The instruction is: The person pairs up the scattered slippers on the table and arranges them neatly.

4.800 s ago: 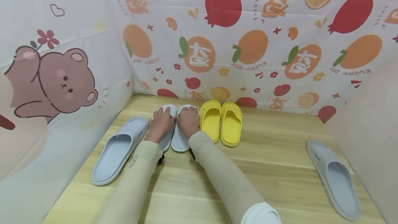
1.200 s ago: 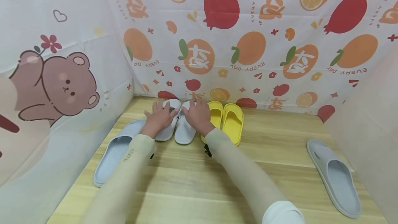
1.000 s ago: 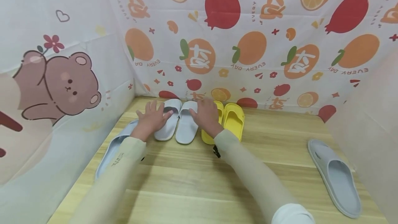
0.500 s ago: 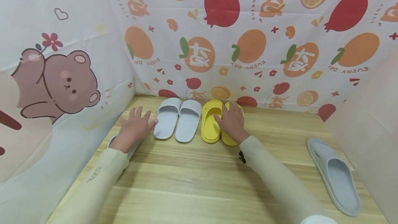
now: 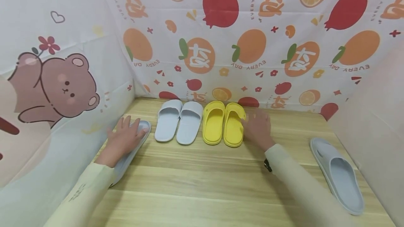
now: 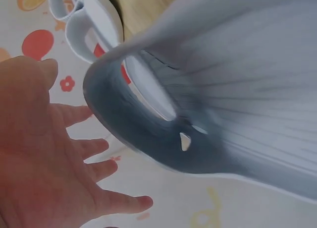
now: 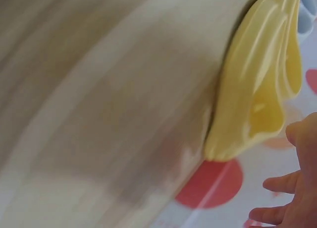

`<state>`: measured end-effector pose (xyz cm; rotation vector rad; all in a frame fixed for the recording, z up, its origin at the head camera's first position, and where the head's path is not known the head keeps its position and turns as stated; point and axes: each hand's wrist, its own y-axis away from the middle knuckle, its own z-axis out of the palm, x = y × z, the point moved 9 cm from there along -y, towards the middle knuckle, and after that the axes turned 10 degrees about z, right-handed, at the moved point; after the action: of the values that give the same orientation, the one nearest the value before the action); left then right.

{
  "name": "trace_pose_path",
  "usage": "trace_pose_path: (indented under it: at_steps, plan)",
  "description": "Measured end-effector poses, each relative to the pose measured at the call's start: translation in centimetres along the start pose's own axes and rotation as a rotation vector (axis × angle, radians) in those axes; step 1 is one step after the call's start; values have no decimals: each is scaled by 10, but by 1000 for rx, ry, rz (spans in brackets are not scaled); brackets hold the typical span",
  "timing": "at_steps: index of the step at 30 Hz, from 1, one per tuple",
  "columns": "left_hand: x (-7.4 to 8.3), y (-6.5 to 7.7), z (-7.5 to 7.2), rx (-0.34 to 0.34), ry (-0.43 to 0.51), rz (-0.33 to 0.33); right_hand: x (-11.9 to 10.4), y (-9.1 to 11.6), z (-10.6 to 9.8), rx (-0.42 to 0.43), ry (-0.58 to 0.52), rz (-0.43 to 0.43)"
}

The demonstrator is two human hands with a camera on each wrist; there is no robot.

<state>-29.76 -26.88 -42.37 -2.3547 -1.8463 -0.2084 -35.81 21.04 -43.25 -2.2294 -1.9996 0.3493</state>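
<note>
My left hand (image 5: 123, 138) hovers over a blue-grey slipper (image 5: 126, 165) at the left wall, fingers spread. The left wrist view shows that slipper's hollow (image 6: 148, 134) close up, with the fingertips beside its toe opening. Just right of the yellow pair, my right hand (image 5: 259, 128) is held with its fingers apart and nothing in it. The yellow slippers (image 5: 213, 125) stand side by side, toes to the back wall. Left of them is a light grey-white pair (image 5: 167, 125), also set together. In the right wrist view, the hand (image 7: 303, 188) is apart from the yellow slipper (image 7: 242, 89).
A single grey slipper (image 5: 341, 174) lies slanted along the right wall. The wood-grain floor (image 5: 189, 181) runs up to a fruit-print cloth (image 5: 290, 94) at the back. A bear-print cloth (image 5: 69, 87) lines the left side, and a pale panel (image 5: 372, 115) the right.
Both hands have come off the grey-white pair and moved apart: the left to over the blue-grey slipper, the right across the yellow pair. The grey-white pair sits slightly farther back than at first.
</note>
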Motion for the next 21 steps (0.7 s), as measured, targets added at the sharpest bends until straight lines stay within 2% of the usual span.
trace_pose_path:
  at_steps: [9, 15, 21]
  plan:
    - [-7, 10, -6, 101, -4, 41, 90, 15, -10, -9, 4, 111]
    - [-15, 14, 0, 74, 55, 48, 149, 30, -20, -35, 50, 185]
    - [-23, 14, 11, 21, 109, 43, 199, 45, -29, 5, 68, 230]
